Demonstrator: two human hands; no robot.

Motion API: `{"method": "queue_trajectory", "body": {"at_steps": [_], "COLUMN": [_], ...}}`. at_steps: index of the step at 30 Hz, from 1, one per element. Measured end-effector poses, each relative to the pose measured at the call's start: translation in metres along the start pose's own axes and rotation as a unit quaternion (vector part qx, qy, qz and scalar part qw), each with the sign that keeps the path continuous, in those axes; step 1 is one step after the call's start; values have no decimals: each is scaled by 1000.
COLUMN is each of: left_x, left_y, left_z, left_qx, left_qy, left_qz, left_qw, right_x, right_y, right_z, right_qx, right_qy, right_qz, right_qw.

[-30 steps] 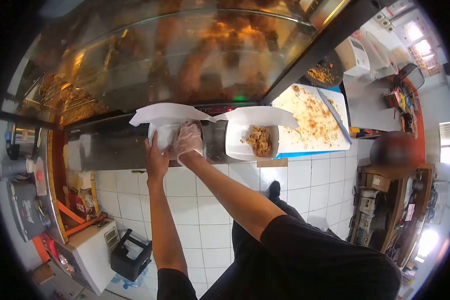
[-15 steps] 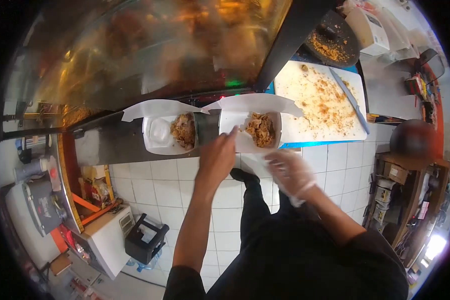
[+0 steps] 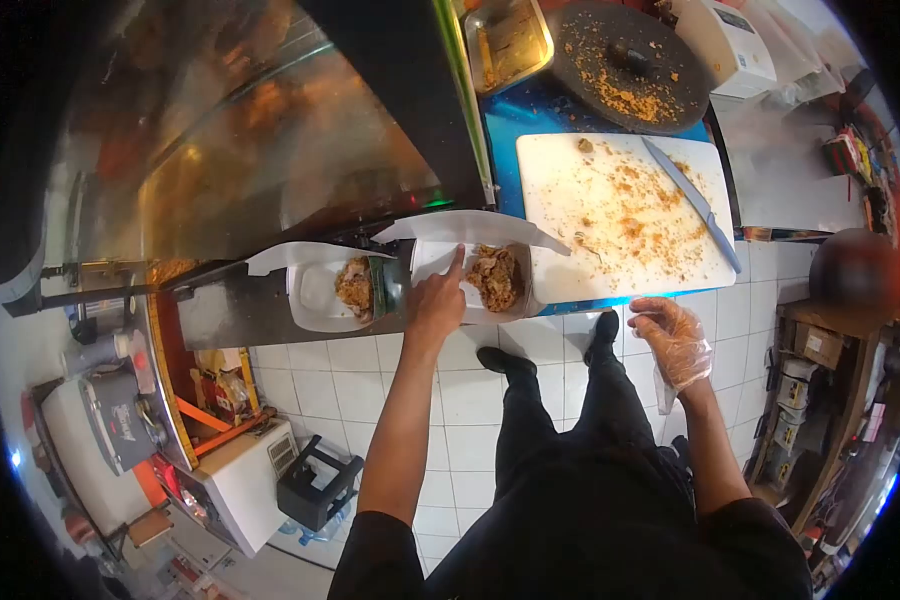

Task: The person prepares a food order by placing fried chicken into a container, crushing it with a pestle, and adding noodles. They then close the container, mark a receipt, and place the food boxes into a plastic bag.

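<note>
My bare left hand is over the right-hand open paper box, index finger stretched toward its back wall and the other fingers curled. Nothing shows in its grip. Beside that finger, in the same box, lies a piece of crumbed fried chicken. A second open paper box stands to the left with another piece of fried chicken in its right part. My right hand, in a clear plastic glove, hangs in front of the counter, right of the boxes, empty with fingers loosely bent and apart.
A white cutting board strewn with crumbs holds a grey knife on its right. Behind it sit a round dark lid with crumbs and a metal tray. A glass display case rises behind the boxes.
My left hand has reached farther into the right-hand box, finger extended. My gloved right hand has drawn away to the right. The camera view has shifted, showing more of the cutting board side.
</note>
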State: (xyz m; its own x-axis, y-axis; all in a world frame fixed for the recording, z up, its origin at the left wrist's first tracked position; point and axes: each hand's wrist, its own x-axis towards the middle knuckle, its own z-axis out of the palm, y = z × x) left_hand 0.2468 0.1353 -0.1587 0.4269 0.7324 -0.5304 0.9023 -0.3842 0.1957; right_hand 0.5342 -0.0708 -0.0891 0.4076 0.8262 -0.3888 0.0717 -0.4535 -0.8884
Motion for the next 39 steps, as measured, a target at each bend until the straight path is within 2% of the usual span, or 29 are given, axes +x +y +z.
{"method": "queue_trajectory", "body": {"at_steps": [3, 4, 6, 8, 10, 12, 14, 16, 17, 18, 19, 20, 21, 22, 23, 26, 29, 31, 32, 33, 34, 35, 36, 37, 39], "left_x": [8, -4, -44, -86, -126, -163, -188, -209, -220, -232, -237, -249, -253, -251, -250, -212, -150, -113, -99, -88, -78, -72, -66, -63, -63], "left_y": [-16, -8, 12, 16, 19, 15, 16, -2, 6, 21, 22, 16, 56, 77, 120, 193, 252, 295, 317, 337, 358, 377, 397, 414, 437], "left_z": [27, 11, -20, -32, -26, 4, 49, 143, 185, 222, 268, 342, 342, 365, 373, 351, 284, 230, 205, 182, 164, 148, 133, 121, 106], "left_qx": [-22, -58, -128, -141, -222, -207, -238, -182, -299, -136, -141, -143, -132, -265, -142, -172, -194, -194, -191, -185, -177, -169, -161, -152, -137], "left_qy": [63, 96, 157, 257, 286, 240, 153, 104, 100, 89, -25, 40, -1, -105, -65, -81, -86, -89, -92, -96, -104, -111, -120, -129, -155], "left_qz": [22, 7, -20, -31, -87, -183, -262, -269, -298, -287, -298, -214, -191, -249, -208, -152, -72, -11, 19, 47, 75, 99, 122, 140, 170], "left_qw": [998, 994, 979, 956, 928, 931, 922, 940, 901, 944, 944, 966, 973, 926, 965, 970, 974, 977, 977, 977, 976, 974, 972, 970, 963], "right_x": [5, 7, 7, 12, 19, 27, 35, 44, 48, 55, 61, 64, 64, 63, 65, 69, 84, 104, 124, 118, 119, 93, 73, 54, -27], "right_y": [4, 1, -9, -9, -1, 7, 14, 23, 29, 37, 40, 40, 40, 37, 33, 30, 3, -14, -19, -81, -118, -160, -200, -232, -291], "right_z": [-9, -15, -29, -52, -80, -113, -146, -179, -197, -214, -231, -246, -263, -281, -300, -358, -408, -433, -440, -444, -441, -439, -436, -427, -436], "right_qx": [14, -5, -41, -28, 18, 40, 42, 32, 27, -30, -84, -138, -193, -222, -249, -343, -449, -452, -463, -517, -523, -466, -510, -529, -536], "right_qy": [-21, -19, -13, -6, 0, 7, 27, 25, 25, 29, 21, 18, 18, 2, -8, -29, -33, -10, 15, -67, -84, -20, -47, -34, -59], "right_qz": [-29, -45, -73, -71, -56, -38, -34, -29, -26, -25, -46, -64, -76, -86, -97, -125, -178, -258, -364, -273, -281, -332, -387, -423, -381], "right_qw": [999, 999, 996, 997, 998, 998, 998, 999, 999, 999, 995, 988, 978, 971, 964, 931, 875, 854, 808, 808, 801, 820, 767, 735, 751]}}
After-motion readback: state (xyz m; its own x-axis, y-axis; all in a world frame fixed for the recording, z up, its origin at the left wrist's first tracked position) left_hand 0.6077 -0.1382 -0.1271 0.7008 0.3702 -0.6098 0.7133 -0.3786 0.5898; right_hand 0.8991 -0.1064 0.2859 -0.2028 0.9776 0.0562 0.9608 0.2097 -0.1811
